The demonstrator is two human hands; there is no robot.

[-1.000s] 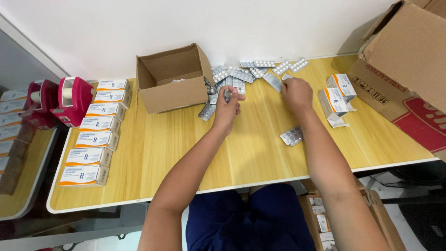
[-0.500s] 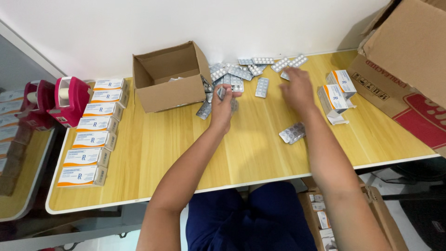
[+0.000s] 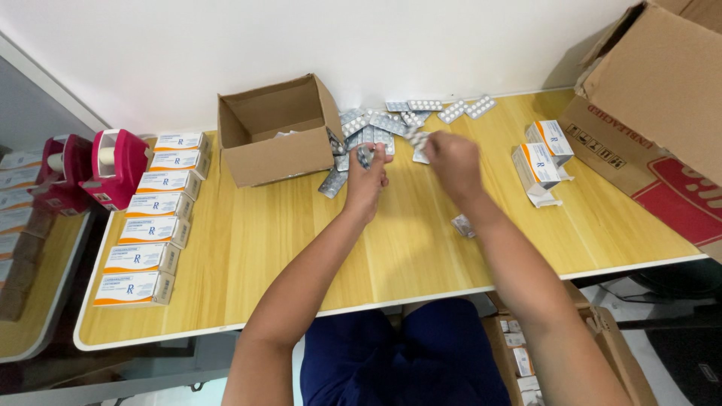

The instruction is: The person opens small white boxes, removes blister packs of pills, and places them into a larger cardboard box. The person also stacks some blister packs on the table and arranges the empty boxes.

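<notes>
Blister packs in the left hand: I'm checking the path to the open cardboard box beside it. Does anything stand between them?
Nothing visible. The left hand holds blister packs just right of the open cardboard box; only loose packs lie flat on the table between.

- A light wooden table (image 3: 248, 263) with a white edge is standing against a white wall.
- An open brown carton (image 3: 277, 129) is sitting at the rear centre.
- A column of white-and-orange medicine boxes (image 3: 154, 218) is lying along the left edge.
- Silver blister packs (image 3: 376, 124) are lying scattered just right of the carton.
- Two more small boxes (image 3: 543, 154) are standing near the right end.
- A single blister pack (image 3: 463, 225) is lying mid-table.
</notes>
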